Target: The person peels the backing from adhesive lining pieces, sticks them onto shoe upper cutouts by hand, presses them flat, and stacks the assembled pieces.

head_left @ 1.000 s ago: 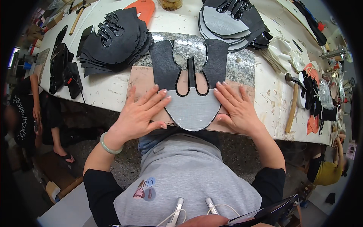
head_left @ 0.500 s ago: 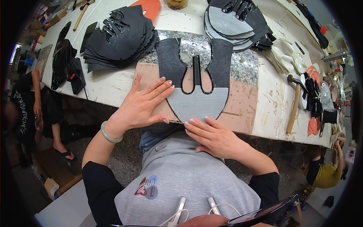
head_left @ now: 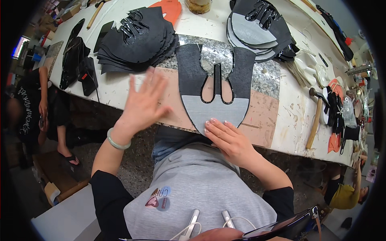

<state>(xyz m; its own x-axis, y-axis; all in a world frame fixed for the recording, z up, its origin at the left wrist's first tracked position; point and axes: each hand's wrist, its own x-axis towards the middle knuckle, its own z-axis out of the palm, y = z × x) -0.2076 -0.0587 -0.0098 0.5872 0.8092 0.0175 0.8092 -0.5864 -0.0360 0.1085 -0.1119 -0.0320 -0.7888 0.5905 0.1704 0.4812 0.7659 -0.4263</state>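
A flat shoe upper [head_left: 193, 108] lies in front of me, dark grey at its two side flaps and light grey at its rounded near end. Black edging lines its cut-outs and a black strip runs down its middle. My right hand [head_left: 231, 139] rests flat on the near tip, fingers stretched out and holding nothing. Left of the upper, my left hand [head_left: 144, 102] is slightly blurred, with its fingers spread and empty. Beneath the upper are a pinkish board [head_left: 263, 118] and a speckled stone slab [head_left: 266, 78].
Stacks of black uppers [head_left: 132, 52] and grey-and-black uppers [head_left: 251, 32] stand beyond, left and right. A hammer [head_left: 315, 122] lies at right, another hammer [head_left: 95, 15] far left. A jar [head_left: 198, 6] sits at the back. People are at left [head_left: 30, 108] and right [head_left: 346, 190].
My left hand has left the upper's edge and moved outward to the left. My right hand now reaches farther onto the light grey tip. The whole view has shifted slightly.
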